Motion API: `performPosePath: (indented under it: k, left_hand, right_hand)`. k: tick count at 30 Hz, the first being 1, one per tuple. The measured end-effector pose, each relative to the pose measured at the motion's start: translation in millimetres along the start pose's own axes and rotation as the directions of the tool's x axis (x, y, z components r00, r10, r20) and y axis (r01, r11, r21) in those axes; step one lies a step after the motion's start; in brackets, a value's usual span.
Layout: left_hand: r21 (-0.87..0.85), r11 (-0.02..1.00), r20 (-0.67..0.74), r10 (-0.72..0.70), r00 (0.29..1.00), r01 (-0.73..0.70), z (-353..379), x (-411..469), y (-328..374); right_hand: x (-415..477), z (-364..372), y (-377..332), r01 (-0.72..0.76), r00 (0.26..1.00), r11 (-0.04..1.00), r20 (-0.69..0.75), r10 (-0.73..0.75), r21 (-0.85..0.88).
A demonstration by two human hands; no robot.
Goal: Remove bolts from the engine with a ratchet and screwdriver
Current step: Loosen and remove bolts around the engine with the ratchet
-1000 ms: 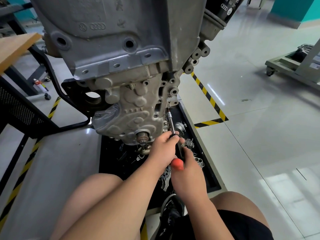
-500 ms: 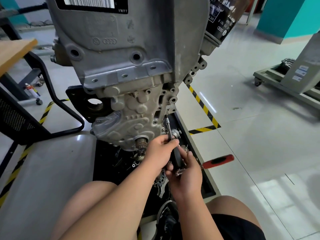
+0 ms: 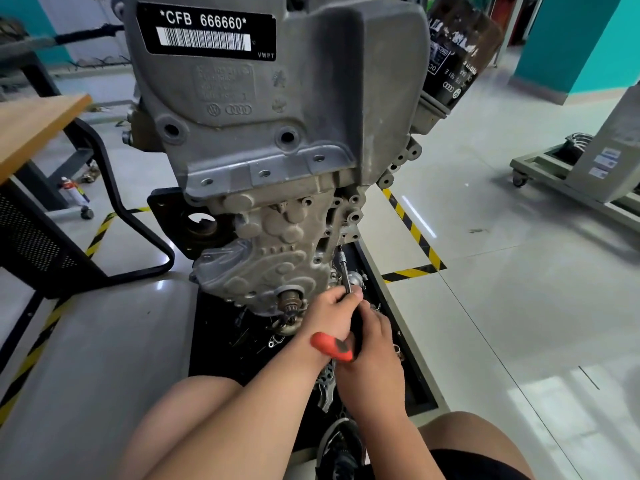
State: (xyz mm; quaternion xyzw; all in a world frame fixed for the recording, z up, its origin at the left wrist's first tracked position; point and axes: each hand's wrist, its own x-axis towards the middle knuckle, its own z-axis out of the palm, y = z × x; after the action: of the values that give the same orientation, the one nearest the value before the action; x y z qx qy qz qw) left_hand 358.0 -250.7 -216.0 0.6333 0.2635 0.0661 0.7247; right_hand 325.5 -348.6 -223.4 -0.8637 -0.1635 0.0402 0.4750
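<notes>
A grey engine (image 3: 277,140) hangs on a stand over a black parts tray (image 3: 221,327). A ratchet with a red handle (image 3: 332,348) carries a thin steel extension (image 3: 344,271) that reaches up to the engine's lower right edge. My left hand (image 3: 334,311) pinches the extension just above the ratchet head. My right hand (image 3: 372,355) grips the ratchet by its handle, whose red end lies across my left wrist. The bolt under the extension's tip is hidden.
Loose bolts and metal parts lie in the tray under my hands. A black chair frame (image 3: 114,216) and wooden table (image 3: 31,129) stand at the left. A black oil filter (image 3: 453,53) sticks out upper right. Yellow-black floor tape (image 3: 412,233) runs at the right, with a wheeled cart (image 3: 571,174) beyond it.
The red ratchet handle has swung from pointing right to lying left across my left wrist. My view has tilted up, showing the engine's barcode label.
</notes>
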Motion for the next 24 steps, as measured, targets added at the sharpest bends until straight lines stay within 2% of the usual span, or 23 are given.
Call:
performPosePath:
  k: [1, 2, 5, 8, 18, 24]
  left_hand:
    - [-0.035, 0.999, 0.014, -0.006, 1.0, 0.006, -0.2, -0.3, 0.4]
    - [-0.035, 0.999, 0.016, -0.011, 1.0, 0.012, -0.6, 0.6, 0.1]
    - [-0.011, 0.999, 0.011, -0.047, 0.999, 0.047, -2.5, 2.3, -1.9]
    - [-0.077, 0.992, 0.009, -0.099, 0.995, 0.1, -2.1, -0.3, -0.3]
    - [-0.096, 0.991, 0.017, -0.095, 0.995, 0.096, -6.6, -3.5, -2.0]
    - [-0.024, 0.997, 0.021, -0.079, 0.997, 0.079, -8.9, -6.7, -1.0]
  right_hand:
    - [-0.1, 0.6, 0.8, 0.006, 1.0, 0.999, 0.01, -0.006, -0.042]
    - [-0.1, -0.1, -0.7, -0.008, 1.0, 1.0, -0.007, 0.008, -0.002]
    - [-0.5, -4.0, -8.0, -0.087, 0.99, 0.935, -0.072, 0.119, 0.344]
    - [1.1, -7.0, -13.6, -0.167, 0.978, 0.838, -0.018, 0.206, 0.519]
    - [1.0, 8.6, -14.2, -0.252, 0.947, 0.659, 0.041, 0.318, 0.708]
    - [0.9, 11.0, -10.4, -0.277, 0.914, 0.313, 0.148, 0.378, 0.908]
